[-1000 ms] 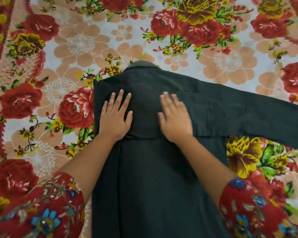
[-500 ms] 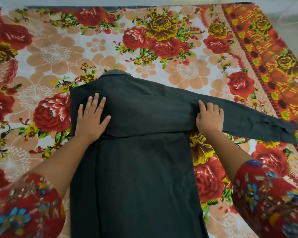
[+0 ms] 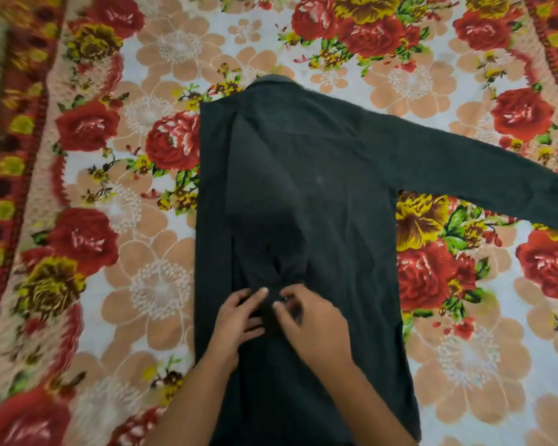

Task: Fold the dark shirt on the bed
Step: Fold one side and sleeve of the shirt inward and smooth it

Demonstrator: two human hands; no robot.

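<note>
The dark charcoal long-sleeved cloth shirt [image 3: 319, 194] lies flat, apparently back up, along the middle of the bed, its collar [image 3: 273, 81] at the far end and the hem toward you. That lay gives you a straight spine to fold against.

The left sleeve [image 3: 264, 201] is folded in: it runs from the left shoulder down the back panel, so the left edge of the body reads as a straight line. Its cuff end is bunched between your hands.

Your left hand [image 3: 239, 317] and right hand [image 3: 313, 323] meet over that cuff, fingers curled and pinching the cloth, thumbs nearly touching. Judgement: you are flattening or aligning the cuff so it lies inside the body outline. Blur hides the exact grip.

The right sleeve [image 3: 471, 169] is spread out to the right across the bed, well apart from your hands; it probably needs folding in next.

The floral bedsheet with red and yellow roses [image 3: 149, 284] lies under everything and looks smooth around the shirt.
</note>
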